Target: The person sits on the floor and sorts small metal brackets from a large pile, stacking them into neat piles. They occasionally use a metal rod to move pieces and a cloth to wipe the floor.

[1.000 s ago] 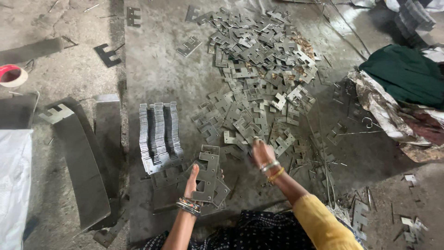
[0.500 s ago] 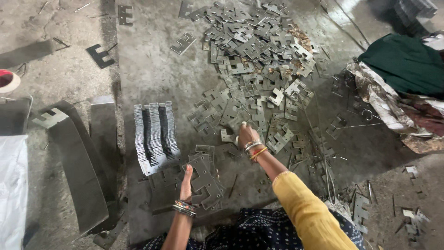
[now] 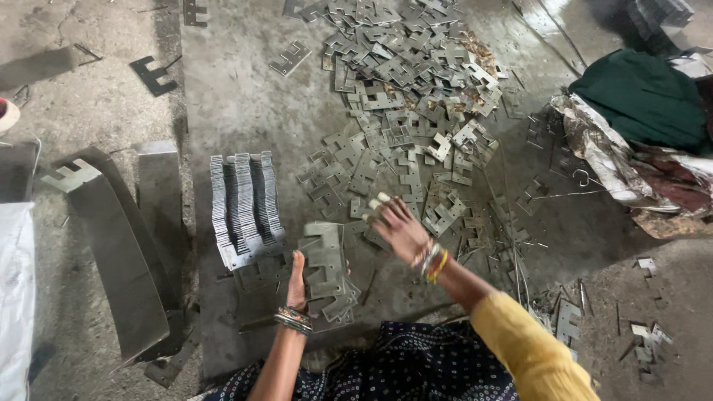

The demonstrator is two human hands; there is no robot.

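Note:
My left hand (image 3: 297, 286) holds a stack of flat grey notched metal plates (image 3: 327, 269) upright on the floor in front of me. My right hand (image 3: 397, 226), with bangles at the wrist, reaches over loose plates just right of the stack, fingers spread and blurred; whether it grips a plate I cannot tell. A big heap of the same metal plates (image 3: 412, 96) spreads across the floor beyond. To the left stands a neat row of plates packed on edge (image 3: 243, 204).
Curved metal sheets (image 3: 111, 238) lie at the left, with a white sack (image 3: 15, 297) at the left edge. A green cloth (image 3: 642, 96) on crumpled wrapping sits at the right. Small scraps (image 3: 572, 319) litter the lower right floor.
My right hand has pulled back from the heap toward the stack held by my left hand. The view has shifted slightly down and closer.

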